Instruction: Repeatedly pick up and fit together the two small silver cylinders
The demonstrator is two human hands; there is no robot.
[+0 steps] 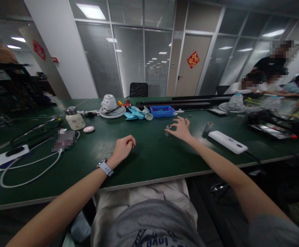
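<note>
My right hand [180, 128] reaches out over the green tabletop [144, 151], its thumb and forefinger pinching a small metal cylinder [168, 130]. Farther right stand a grey metal cylinder [208, 127] and a white power bank [228, 142]. My left hand [123, 147] rests curled on the table near its front edge, holding nothing. A watch with a pale strap [105, 167] sits on my left wrist. The nearest item to that hand is a pixelated object [64, 140], well off to the left.
A white fan base [112, 107], loose blue fan blades [136, 114] and a blue plastic tray [162, 111] stand toward the back. White cables [31, 169] and a lidded flask [75, 118] lie left. Black rails [180, 102] run behind. Several people [267, 82] work at the far right.
</note>
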